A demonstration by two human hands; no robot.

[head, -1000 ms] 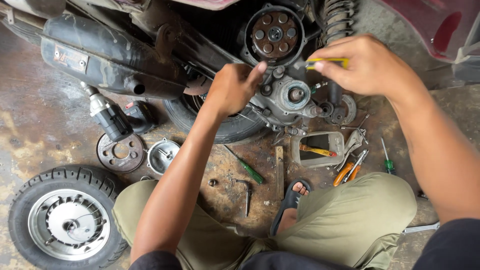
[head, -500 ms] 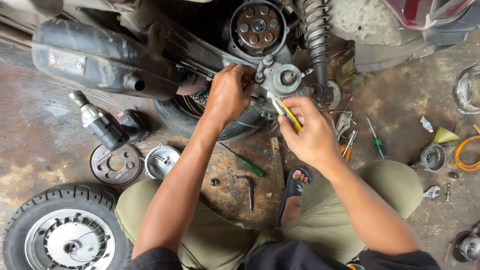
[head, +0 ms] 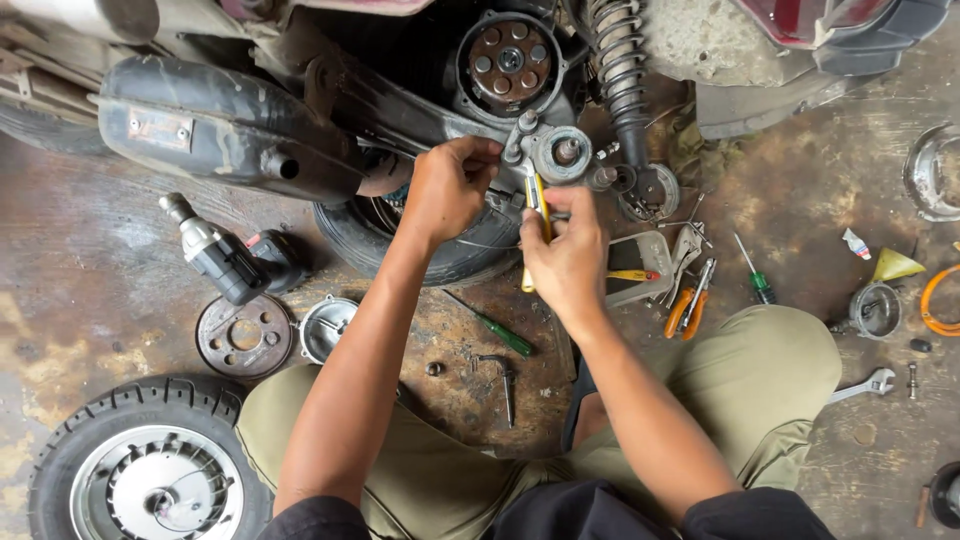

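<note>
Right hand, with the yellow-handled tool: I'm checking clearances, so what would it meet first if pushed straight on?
Probably the round metal hub on the engine case; the right hand aims the yellow-handled tool up toward it, though depth is unclear.

The yellow-handled screwdriver (head: 535, 225) stands nearly upright in the view, its handle yellow with a dark stripe, its upper end up against the round grey metal hub (head: 560, 155) at the scooter's rear; the lower end of the handle pokes out below the right hand (head: 565, 255), which wraps around it; the hub is a dull grey disc with a stud at its centre, just below the dark round drum; the left hand (head: 450, 190) pinches the metal beside it.
</note>
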